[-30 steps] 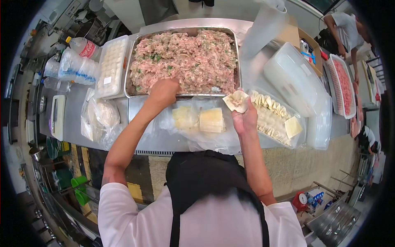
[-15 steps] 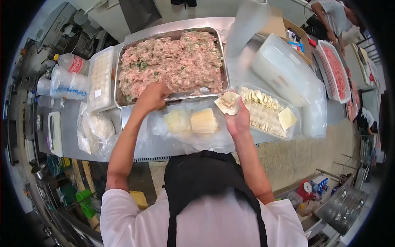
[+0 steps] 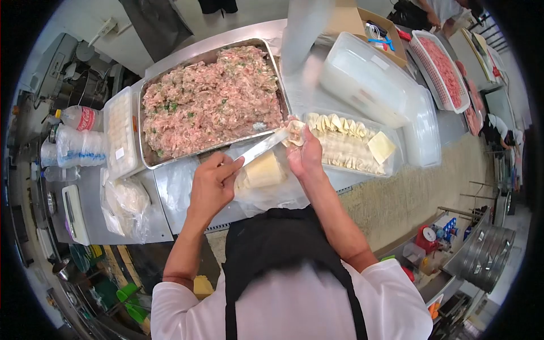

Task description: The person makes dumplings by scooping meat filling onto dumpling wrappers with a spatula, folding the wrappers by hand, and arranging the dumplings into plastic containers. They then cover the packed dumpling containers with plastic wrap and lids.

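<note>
My left hand (image 3: 214, 180) grips a flat metal spatula (image 3: 262, 149), whose tip touches a dumpling wrapper (image 3: 295, 131). That wrapper, with pinkish filling on it, is cupped in my right hand (image 3: 306, 156). Beyond both hands, minced meat (image 3: 209, 96) with green flecks fills a deep metal tray (image 3: 283, 90). Below the spatula, a stack of wrappers (image 3: 265, 171) lies on clear plastic, partly behind my left hand. To the right of my right hand, folded dumplings (image 3: 340, 126) stand in rows in a clear container, with one square wrapper (image 3: 382, 147) resting over them.
Clear plastic boxes (image 3: 368, 79) lie at the right, before a white basket of minced meat (image 3: 441, 71). On the left are a white lidded box (image 3: 120, 133), bottles (image 3: 82, 119) and a plastic bag (image 3: 126, 198). Another person (image 3: 442, 11) stands at the far right.
My left hand has come away from the meat tray toward the right, bringing the spatula to the wrapper. The wrapper now curls up more in my right hand. The view has shifted.
</note>
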Available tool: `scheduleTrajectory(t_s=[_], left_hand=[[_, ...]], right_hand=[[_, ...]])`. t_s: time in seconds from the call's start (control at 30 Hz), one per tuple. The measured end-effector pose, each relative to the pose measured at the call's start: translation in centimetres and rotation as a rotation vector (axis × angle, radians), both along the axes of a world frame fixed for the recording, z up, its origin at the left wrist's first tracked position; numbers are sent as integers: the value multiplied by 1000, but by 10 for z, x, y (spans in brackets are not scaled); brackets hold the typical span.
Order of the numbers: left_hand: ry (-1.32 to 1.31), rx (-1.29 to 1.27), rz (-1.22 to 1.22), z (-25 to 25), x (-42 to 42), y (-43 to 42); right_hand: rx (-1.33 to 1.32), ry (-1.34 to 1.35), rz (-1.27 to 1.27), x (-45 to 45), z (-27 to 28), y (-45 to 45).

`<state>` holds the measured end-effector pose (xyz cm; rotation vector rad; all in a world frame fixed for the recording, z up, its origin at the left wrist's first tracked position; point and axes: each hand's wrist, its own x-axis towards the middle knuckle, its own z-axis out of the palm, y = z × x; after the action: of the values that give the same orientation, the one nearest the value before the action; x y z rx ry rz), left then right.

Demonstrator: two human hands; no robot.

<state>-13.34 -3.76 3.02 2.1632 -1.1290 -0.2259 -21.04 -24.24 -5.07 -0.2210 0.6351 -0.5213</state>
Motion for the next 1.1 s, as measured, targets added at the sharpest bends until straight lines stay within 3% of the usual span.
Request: scheduleTrajectory(t_s=[0.07, 0.1, 0.17, 0.23, 0.27, 0.33, 0.4, 0.47, 0.53, 0.6, 0.67, 0.73, 0.8, 0.87, 1.0, 1.07, 1.1], left_hand=[[32, -184, 26, -1, -9, -15], [-72, -174, -20, -24, -8, -22], [16, -152, -20, -42, -4, -20], [160, -91, -44, -27, 4, -20], [167, -89, -49, -21, 2, -18], [284, -171, 32, -1, -1, -18], [299, -139, -7, 7, -4, -17], [305, 47, -96, 9, -9, -19], [267, 95, -143, 20, -8, -17], [229, 45, -136, 31, -3, -13], [245, -55, -112, 36, 5, -3], [269, -148, 50, 38, 13, 6], [289, -137, 50, 37, 15, 9], [306, -122, 53, 35, 12, 9], [347, -91, 62, 28, 4, 7], [383, -92, 80, 24, 4, 8], [380, -74, 87, 22, 5, 10]], right_hand=[[-55, -47, 49, 0, 5, 3], [-64, -112, 77, 0, 8, 3], [-78, -182, 102, -4, 9, 0], [-109, -460, 266, -19, 2, -8], [-108, -453, 260, -25, -3, -7], [-734, -17, 290, -30, -7, -3], [-875, 84, 277, -32, -6, 4], [-1425, 431, 217, -36, 1, 7], [-1451, 544, 226, -40, 8, 2], [-1738, 476, 157, -49, -9, -11], [-1577, 555, 268, -65, -13, -35], [-1103, 573, 234, -89, 1, -64], [-863, 812, -68, -102, 16, -86], [-909, 807, -193, -127, 0, -123], [-839, 725, -106, -155, 9, -169], [-1016, 1000, 233, -160, 5, -187], [-1016, 1003, 233, -162, -8, -197]])
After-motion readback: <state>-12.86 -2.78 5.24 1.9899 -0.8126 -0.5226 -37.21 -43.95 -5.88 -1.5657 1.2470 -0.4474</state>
